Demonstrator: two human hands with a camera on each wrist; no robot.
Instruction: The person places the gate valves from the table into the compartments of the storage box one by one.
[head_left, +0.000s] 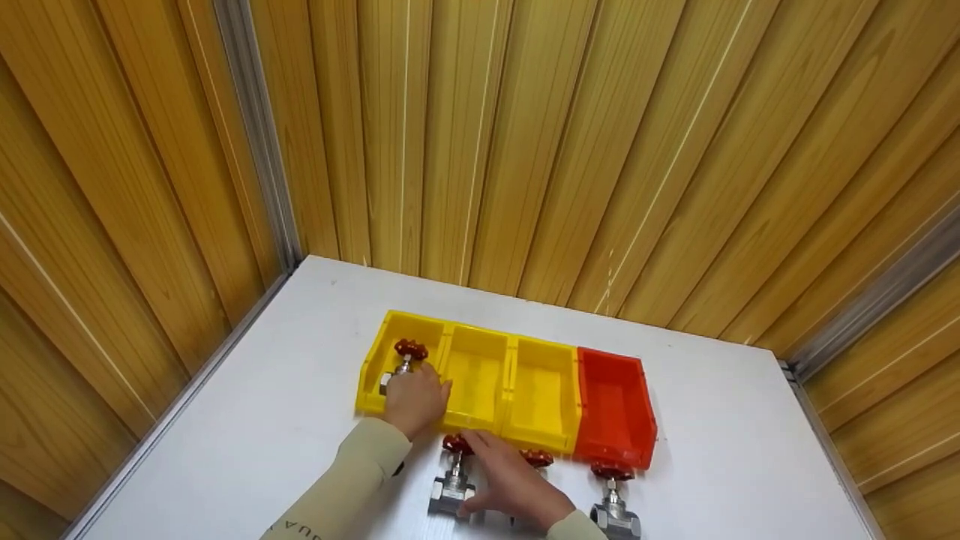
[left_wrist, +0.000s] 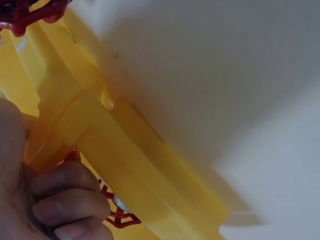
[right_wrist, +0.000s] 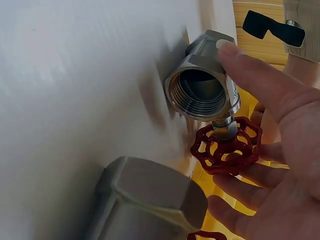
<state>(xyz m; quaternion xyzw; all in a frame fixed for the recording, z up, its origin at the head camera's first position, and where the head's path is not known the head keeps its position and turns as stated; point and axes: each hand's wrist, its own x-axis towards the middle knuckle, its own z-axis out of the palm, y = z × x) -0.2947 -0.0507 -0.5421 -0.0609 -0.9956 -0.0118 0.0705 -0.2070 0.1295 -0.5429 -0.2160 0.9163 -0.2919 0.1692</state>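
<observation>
My left hand [head_left: 417, 394] grips the yellow wall at the front right of the leftmost yellow bin [head_left: 373, 375]; its curled fingers [left_wrist: 70, 205] show in the left wrist view. Inside that bin, just past the hand, leans a gate valve with a red handwheel [head_left: 411, 349]. In front of the bins, my right hand [head_left: 517, 480] spans a second gate valve [head_left: 452, 491]. The right wrist view shows the thumb on its steel body [right_wrist: 200, 75] and the fingers around its red handwheel [right_wrist: 227, 147]. A third valve's handwheel [head_left: 537, 457] is partly hidden behind the right hand.
Two more yellow bins [head_left: 472, 367] and a red bin [head_left: 615, 401] continue the row rightward. Another gate valve [head_left: 615, 514] stands before the red bin. Wood-look panels [head_left: 480, 150] wall the white table [head_left: 300, 360] at the back and sides.
</observation>
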